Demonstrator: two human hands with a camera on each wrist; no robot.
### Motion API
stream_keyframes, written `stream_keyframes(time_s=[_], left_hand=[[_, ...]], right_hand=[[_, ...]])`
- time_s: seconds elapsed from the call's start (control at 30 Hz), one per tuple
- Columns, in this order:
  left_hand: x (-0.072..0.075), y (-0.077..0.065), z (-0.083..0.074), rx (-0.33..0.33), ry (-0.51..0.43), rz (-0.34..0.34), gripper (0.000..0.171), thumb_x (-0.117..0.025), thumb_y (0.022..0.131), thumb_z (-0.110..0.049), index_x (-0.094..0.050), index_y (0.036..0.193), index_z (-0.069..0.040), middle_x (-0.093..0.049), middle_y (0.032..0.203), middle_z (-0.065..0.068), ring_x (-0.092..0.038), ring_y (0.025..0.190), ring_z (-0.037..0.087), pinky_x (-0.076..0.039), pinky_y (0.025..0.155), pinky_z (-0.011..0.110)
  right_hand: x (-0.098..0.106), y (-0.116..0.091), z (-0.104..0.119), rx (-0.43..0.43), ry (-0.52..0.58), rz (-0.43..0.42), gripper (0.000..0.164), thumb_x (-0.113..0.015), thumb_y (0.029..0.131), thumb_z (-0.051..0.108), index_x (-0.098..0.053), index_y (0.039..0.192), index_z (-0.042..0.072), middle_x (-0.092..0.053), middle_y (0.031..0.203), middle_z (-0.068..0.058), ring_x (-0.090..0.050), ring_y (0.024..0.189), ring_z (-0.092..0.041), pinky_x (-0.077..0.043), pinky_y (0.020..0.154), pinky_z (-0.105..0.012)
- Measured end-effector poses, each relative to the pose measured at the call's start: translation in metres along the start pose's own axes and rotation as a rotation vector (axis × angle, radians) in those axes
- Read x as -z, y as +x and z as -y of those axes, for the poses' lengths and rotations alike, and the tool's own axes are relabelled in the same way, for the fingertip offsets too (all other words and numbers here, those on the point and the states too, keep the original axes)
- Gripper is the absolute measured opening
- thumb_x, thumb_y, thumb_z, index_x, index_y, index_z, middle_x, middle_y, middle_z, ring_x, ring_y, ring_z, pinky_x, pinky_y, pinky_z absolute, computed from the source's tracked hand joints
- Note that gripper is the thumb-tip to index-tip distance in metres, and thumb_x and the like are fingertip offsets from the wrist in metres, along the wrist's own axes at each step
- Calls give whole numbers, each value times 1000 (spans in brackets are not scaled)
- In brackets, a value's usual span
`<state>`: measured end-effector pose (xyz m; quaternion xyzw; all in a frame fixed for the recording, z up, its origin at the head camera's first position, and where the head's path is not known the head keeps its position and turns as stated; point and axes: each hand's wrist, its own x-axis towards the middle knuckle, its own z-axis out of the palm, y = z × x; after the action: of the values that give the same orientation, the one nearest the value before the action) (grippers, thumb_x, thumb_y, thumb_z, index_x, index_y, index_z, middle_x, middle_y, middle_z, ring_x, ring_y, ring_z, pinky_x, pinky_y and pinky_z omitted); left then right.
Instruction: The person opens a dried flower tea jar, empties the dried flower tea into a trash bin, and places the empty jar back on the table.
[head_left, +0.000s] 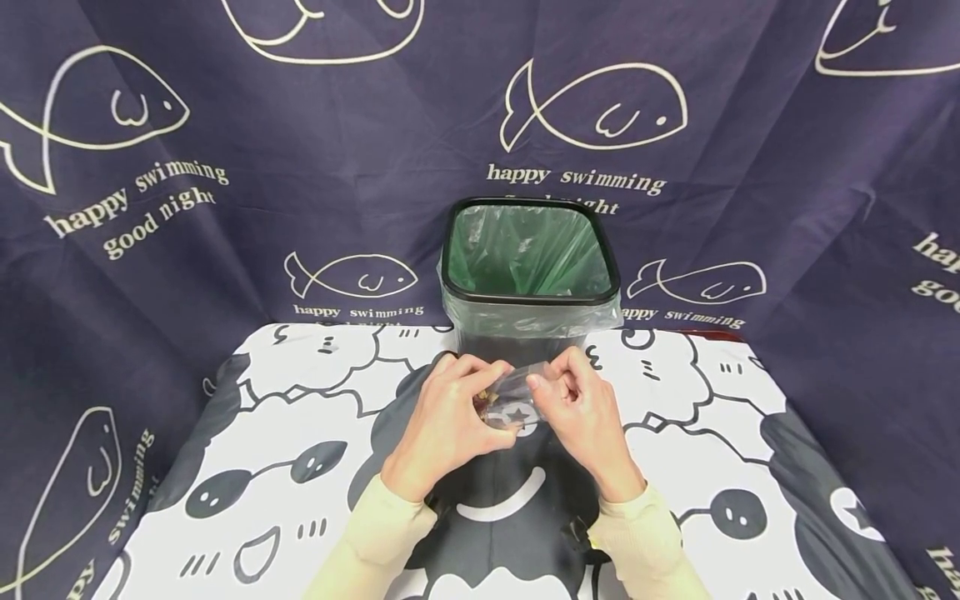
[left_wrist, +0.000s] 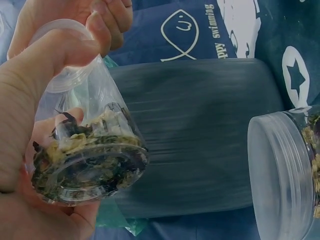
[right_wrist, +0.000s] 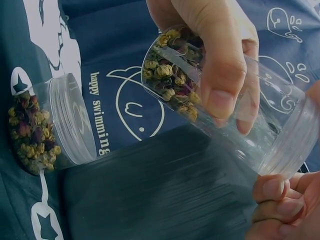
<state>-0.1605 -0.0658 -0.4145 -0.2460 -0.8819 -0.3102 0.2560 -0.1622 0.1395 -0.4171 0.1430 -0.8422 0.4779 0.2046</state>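
A clear plastic jar [right_wrist: 172, 82] is tilted in front of the bin, with dried yellow and dark red flower buds gathered at its base. My left hand [head_left: 450, 412] grips it around the body, thumb along one side. At the opposite end, my right hand [head_left: 581, 408] pinches the clear lid [right_wrist: 290, 142] with curled fingers; part of that grip is hidden. A second lidded jar [right_wrist: 35, 132], also holding dried buds, stands on the cloth below my hands in the right wrist view. Its lid [left_wrist: 272, 175] shows at the right of the left wrist view.
A dark bin [head_left: 517, 346] with a black rim and clear liner stands upright beyond my hands, green inside. Sheep-patterned cloth [head_left: 300, 517] covers the table. A navy curtain [head_left: 360, 167] printed with fish hangs behind and at the sides.
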Motion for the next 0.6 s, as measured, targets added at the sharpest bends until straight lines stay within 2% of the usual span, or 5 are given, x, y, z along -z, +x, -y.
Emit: stream_keyframes(time_s=[0.23, 0.43, 0.6], left_hand=[[-2, 1, 2, -13, -23, 21, 58, -93, 56, -33, -76, 111, -25, -74, 96, -11, -47, 78, 13, -42, 69, 28], [-4, 1, 4, 32, -78, 67, 57, -93, 56, -33, -74, 109, -30, -73, 83, -14, -43, 78, 13, -39, 66, 27], [-5, 0, 6, 43, -111, 101, 55, -93, 57, -34, -75, 109, -32, -72, 82, -15, -43, 77, 12, -40, 65, 26]], right_hand=[[-2, -1, -1, -28, 2, -10, 30, -78, 88, 31, -52, 87, 18, -41, 61, 7, -40, 55, -10, -34, 53, -28], [-3, -1, 0, -34, 7, -18, 30, -79, 87, 30, -51, 85, 18, -39, 61, 6, -36, 54, -9, -30, 51, -28], [-3, -2, 0, -20, -25, -23, 30, -80, 85, 32, -53, 87, 18, -39, 60, 7, -36, 52, -9, -30, 50, -28]])
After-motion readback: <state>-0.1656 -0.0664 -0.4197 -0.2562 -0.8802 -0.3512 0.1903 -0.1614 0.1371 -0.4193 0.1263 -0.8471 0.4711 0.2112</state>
